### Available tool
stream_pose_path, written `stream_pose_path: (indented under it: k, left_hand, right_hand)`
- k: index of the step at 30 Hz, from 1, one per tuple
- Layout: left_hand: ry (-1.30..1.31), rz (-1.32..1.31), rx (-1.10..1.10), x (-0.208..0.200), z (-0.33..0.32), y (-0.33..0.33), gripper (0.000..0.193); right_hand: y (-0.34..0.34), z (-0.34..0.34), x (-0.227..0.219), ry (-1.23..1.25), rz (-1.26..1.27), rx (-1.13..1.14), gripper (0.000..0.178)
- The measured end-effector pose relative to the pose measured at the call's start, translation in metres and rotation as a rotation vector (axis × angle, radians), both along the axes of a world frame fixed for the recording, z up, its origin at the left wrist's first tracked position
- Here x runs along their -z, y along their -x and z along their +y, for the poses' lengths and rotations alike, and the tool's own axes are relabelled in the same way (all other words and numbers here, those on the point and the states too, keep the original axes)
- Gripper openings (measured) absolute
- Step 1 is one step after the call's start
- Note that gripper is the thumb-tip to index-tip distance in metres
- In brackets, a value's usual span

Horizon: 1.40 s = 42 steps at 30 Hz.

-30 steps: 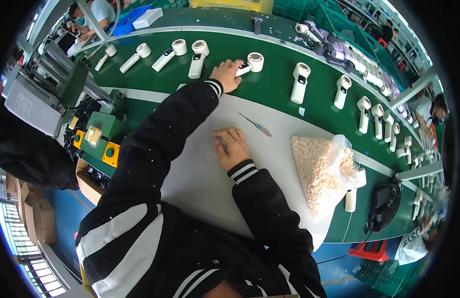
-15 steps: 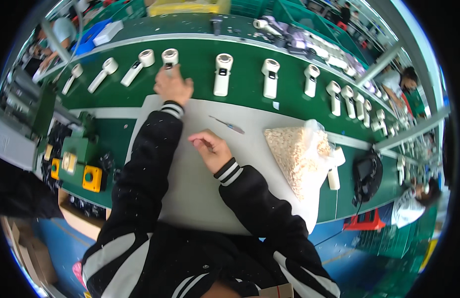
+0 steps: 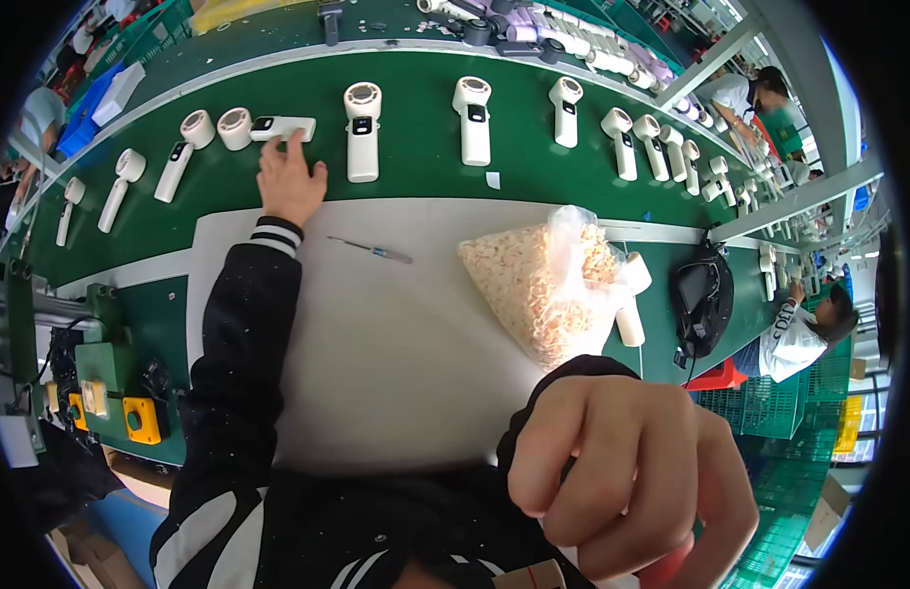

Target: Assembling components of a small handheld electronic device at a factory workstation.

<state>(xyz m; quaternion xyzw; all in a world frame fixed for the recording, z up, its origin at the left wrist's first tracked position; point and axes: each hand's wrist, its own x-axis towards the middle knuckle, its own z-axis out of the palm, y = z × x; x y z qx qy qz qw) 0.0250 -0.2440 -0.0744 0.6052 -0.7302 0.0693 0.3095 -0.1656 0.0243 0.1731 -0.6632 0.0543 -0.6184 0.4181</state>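
Observation:
My left hand [image 3: 291, 184] reaches to the belt with its fingers spread and thumb apart. Its fingertips are at the near side of a white round-headed handheld device [image 3: 296, 129], which lies sideways with its head to the left. My right hand [image 3: 632, 471] is raised close to the camera, large in the lower right, fingers curled. Whether anything is inside those fingers is hidden. A small screwdriver [image 3: 384, 252] lies on the pale mat [image 3: 376, 363], and to its right stands a clear bag [image 3: 534, 280] full of small cream-coloured pieces.
More white devices [image 3: 363, 137] lie in a row along the green belt [image 3: 416, 128]. Right of the bag are white parts [image 3: 629, 319] and a black pouch-like object [image 3: 700, 299]. A green fixture with yellow button boxes [image 3: 141, 420] stands at left. Co-workers sit to the right.
My right hand has risen from over the mat toward the camera. The device by my left hand has turned from upright to sideways. The whole view has shifted.

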Motion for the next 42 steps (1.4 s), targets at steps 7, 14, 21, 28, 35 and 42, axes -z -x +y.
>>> stream_pose_path:
  k: [7,14,21,28,35,42]
  left_hand:
    - [0.174,-0.128,-0.076,0.001,-0.020,-0.016,0.065]
    - [0.181,-0.017,0.091,0.014,-0.056,-0.025,0.055]
    - [0.193,0.148,0.070,0.002,-0.056,-0.016,0.049]
    - [0.298,-0.021,0.057,-0.002,-0.046,-0.021,0.046]
    - [0.074,0.169,0.362,-0.008,-0.020,-0.007,0.031]
    - [0.005,0.147,0.639,-0.014,-0.015,0.000,0.026]
  right_hand:
    - [0.014,0.013,-0.001,0.058,-0.129,-0.240,0.019]
    - [0.014,0.017,-0.015,0.135,-0.168,-0.427,0.025]
    - [-0.012,0.006,-0.020,0.145,-0.120,-0.489,0.030]
    - [-0.050,0.004,-0.004,0.065,-0.090,-0.604,0.031]
    - [-0.061,0.012,0.007,-0.047,-0.062,-0.486,0.044]
    - [-0.062,0.009,0.004,-0.011,0.011,-0.475,0.043]
